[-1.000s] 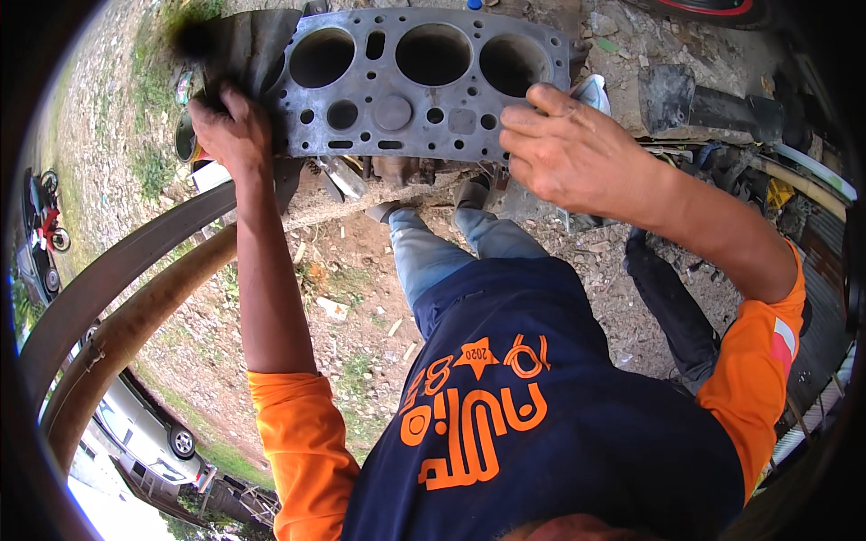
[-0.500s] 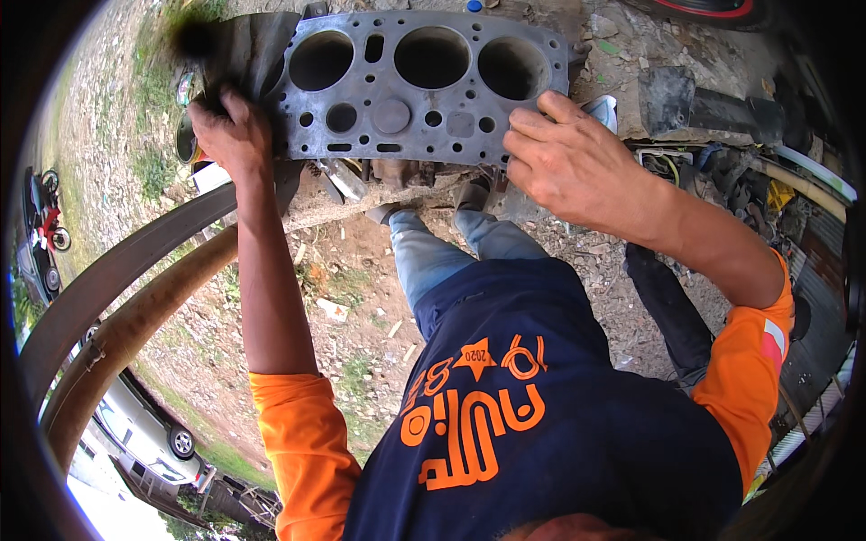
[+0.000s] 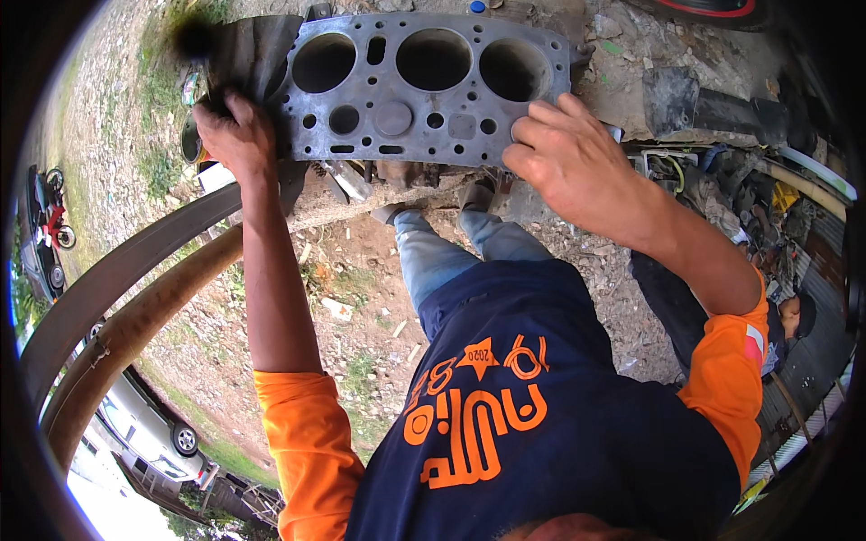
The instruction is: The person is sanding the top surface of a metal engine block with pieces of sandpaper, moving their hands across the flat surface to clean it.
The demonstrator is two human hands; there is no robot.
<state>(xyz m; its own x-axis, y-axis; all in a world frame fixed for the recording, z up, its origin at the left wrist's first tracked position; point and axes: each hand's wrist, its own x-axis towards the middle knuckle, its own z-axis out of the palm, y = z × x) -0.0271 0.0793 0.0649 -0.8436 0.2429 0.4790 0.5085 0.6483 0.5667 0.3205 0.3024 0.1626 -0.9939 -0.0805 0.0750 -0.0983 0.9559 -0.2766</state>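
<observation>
A grey metal engine block [image 3: 406,97] lies at the top with its flat face up, showing three large bores and several smaller holes. A dark, flexible-looking sheet [image 3: 253,52] covers its left end. My left hand [image 3: 236,135] is closed on this sheet's near part, just left of the block's bare face; some of its fingertips are hidden. Over the block's near right corner my right hand [image 3: 573,162] is curled, knuckles up. Its fingertips are out of sight, so what they grip cannot be made out.
A wide dark band [image 3: 117,266] and a rusty pipe [image 3: 149,311] curve in from the lower left. Another person [image 3: 663,307] is low at the right, beside piled scrap [image 3: 749,216]. Motorcycles [image 3: 54,225] and a white vehicle [image 3: 149,424] stand at the left. A wheel [image 3: 713,7] shows top right.
My right hand has shifted slightly down along the block's right end, and my right arm has drawn inward. More of the other person shows. My left hand stays at the dark sheet.
</observation>
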